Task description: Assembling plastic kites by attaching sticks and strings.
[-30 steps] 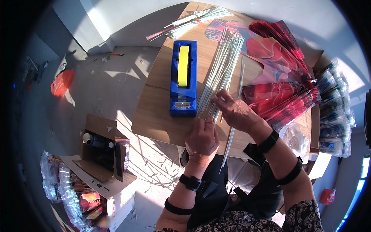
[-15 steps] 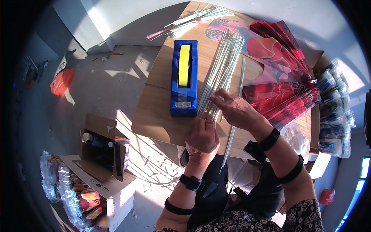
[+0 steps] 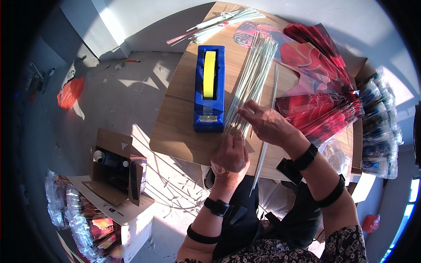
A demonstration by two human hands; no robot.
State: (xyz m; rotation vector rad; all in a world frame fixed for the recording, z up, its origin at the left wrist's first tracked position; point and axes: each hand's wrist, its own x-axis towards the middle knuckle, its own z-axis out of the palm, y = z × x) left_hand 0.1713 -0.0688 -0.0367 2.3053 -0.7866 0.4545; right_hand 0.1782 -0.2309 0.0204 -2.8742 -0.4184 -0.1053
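A bundle of thin pale rods (image 3: 258, 61) lies lengthwise on the wooden table (image 3: 175, 105), its near ends spread toward me. My left hand (image 3: 230, 155) is closed, thumb and fingers pinching at those near ends. Just to the right and a bit farther, my right hand (image 3: 271, 125) is closed too, fingertips pinched on rods of the same bundle; its palm side is hidden. A separate pair of long rods (image 3: 263, 153) passes beneath my right hand and sticks out over the table's near edge. Left of the bundle stands a blue tape dispenser (image 3: 209, 107) with a yellow-cored roll.
Red printed plastic sheets (image 3: 320, 105) cover the table's right side. More rods (image 3: 223, 24) lie at the far edge. A box of clear-wrapped packets (image 3: 379, 127) stands at the right. On the floor at left are an opened carton (image 3: 112, 188) and an orange bag (image 3: 71, 93).
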